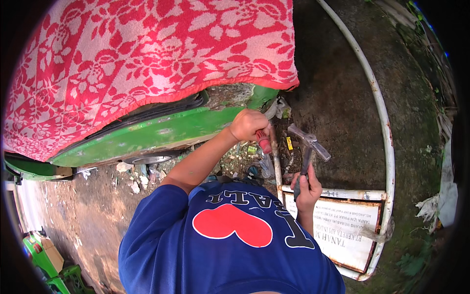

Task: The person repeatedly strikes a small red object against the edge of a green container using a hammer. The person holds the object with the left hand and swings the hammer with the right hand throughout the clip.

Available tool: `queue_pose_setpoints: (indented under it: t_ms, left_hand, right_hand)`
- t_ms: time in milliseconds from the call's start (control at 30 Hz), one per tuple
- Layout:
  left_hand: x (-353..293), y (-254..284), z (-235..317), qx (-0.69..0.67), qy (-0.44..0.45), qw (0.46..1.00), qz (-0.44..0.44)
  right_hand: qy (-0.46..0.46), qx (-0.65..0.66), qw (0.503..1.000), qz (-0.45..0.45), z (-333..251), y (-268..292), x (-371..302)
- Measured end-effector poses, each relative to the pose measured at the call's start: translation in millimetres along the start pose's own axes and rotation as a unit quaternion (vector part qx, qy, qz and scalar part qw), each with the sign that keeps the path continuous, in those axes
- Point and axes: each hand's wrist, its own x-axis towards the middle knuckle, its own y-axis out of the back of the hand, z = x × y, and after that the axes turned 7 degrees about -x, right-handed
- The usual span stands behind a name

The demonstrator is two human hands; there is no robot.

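My left hand (249,125) is closed around a red-handled tool (264,142), its butt end pointing back toward me. The tool's tip is hidden, so I cannot tell its exact kind. That hand is at the corner of a green car body (176,126), whose paint is worn and patchy. In my right hand (308,187) I grip a hammer (313,142) by its dark handle. The hammer head is raised, apart from the red handle and a little to its right.
A red and pale floral blanket (161,54) drapes over the car. A white rusty pipe frame (379,98) with a sign board (342,235) stands at right. Paint flakes and rubble (134,181) litter the ground by the wheel (152,159). Green plastic items (46,257) lie lower left.
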Motion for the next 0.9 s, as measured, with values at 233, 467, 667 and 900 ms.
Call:
queue_pose_setpoints:
  t_ms: [233, 467, 667, 900]
  left_hand:
    - [1.4, -0.2, 2.6, 0.035, 0.018, 0.999, 0.008]
    - [10.7, 6.4, 3.4, 0.044, 0.061, 0.997, 0.034]
    - [11.5, 3.3, 4.2, 0.047, 0.074, 0.996, 0.023]
    - [9.6, -3.1, 2.2, 0.067, 0.087, 0.994, 0.025]
  right_hand:
    - [0.053, -0.039, 0.998, 0.011, -14.2, -9.7, -9.9]
    - [0.115, -0.189, 0.975, -0.004, -9.0, -20.3, -28.6]
    - [0.099, -0.070, 0.989, 0.090, -13.4, -32.8, -31.7]
    - [0.031, -0.120, 0.990, 0.074, -17.5, -30.3, -23.7]
